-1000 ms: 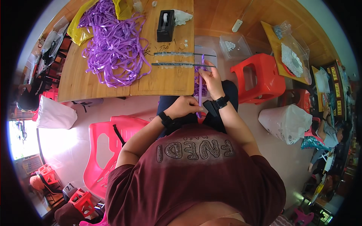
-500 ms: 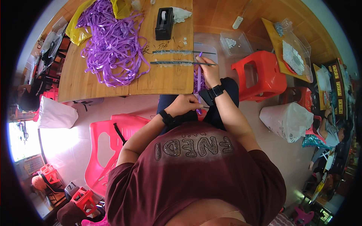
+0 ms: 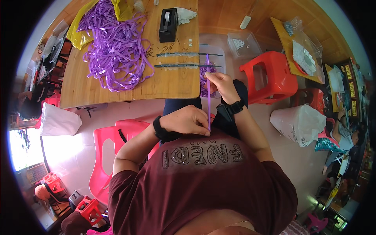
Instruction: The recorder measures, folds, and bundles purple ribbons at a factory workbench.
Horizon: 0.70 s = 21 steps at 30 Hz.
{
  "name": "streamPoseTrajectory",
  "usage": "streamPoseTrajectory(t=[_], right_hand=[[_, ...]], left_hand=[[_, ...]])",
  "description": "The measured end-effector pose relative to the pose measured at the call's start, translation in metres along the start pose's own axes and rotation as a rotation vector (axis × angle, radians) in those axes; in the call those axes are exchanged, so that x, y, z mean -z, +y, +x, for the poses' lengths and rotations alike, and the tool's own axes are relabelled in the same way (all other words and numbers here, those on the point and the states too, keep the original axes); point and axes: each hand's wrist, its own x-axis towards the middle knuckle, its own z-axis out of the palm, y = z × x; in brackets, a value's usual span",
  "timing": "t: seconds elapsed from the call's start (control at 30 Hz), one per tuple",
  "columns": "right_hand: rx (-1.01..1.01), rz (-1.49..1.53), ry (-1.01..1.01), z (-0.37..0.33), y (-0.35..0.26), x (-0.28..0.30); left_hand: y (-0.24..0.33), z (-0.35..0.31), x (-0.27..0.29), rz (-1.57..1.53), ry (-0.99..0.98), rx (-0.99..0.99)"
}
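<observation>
A narrow purple ribbon [image 3: 209, 103] runs taut in front of me. My left hand [image 3: 186, 120] pinches its lower end close to my shirt. Farther up, my right hand [image 3: 222, 85] grips the same ribbon between thumb and fingers. Beyond that hand the ribbon reaches two thin dark rods, a far rod [image 3: 184, 54] and a near rod [image 3: 184, 65], taped to the tabletop and jutting past its right edge. How it passes around them is too small to tell. Below the rod ends, a clear plastic bin [image 3: 221, 53] holds more purple ribbon, partly hidden by my right hand.
On the wooden table [image 3: 164, 86] lies a big heap of purple ribbon [image 3: 113, 51] spilling from a yellow bag [image 3: 80, 33]. A black tape dispenser [image 3: 168, 25] stands nearby. A red stool [image 3: 270, 78] is at right, a pink chair [image 3: 100, 156] at left.
My left hand has drawn the ribbon end down toward my shirt. My right hand has slid lower, away from the rods, and a longer stretch of ribbon shows between my hands.
</observation>
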Motion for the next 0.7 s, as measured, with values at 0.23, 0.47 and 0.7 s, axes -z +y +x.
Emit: streamPoseTrajectory(t=[0.23, 0.47, 0.7], right_hand=[[0.362, -0.423, 0.005, -0.04, -0.019, 0.003], [1.04, -0.925, -0.268, -0.047, -0.06, -0.002], [1.298, -1.077, 0.031, 0.033, -0.129, 0.006]], left_hand=[[0.029, 0.0, 0.011, 0.032, -0.037, -0.173], [0.041, 0.003, 0.025, -0.152, 0.017, -0.142], [0.076, 0.012, 0.072, -0.428, 0.567, -0.219]])
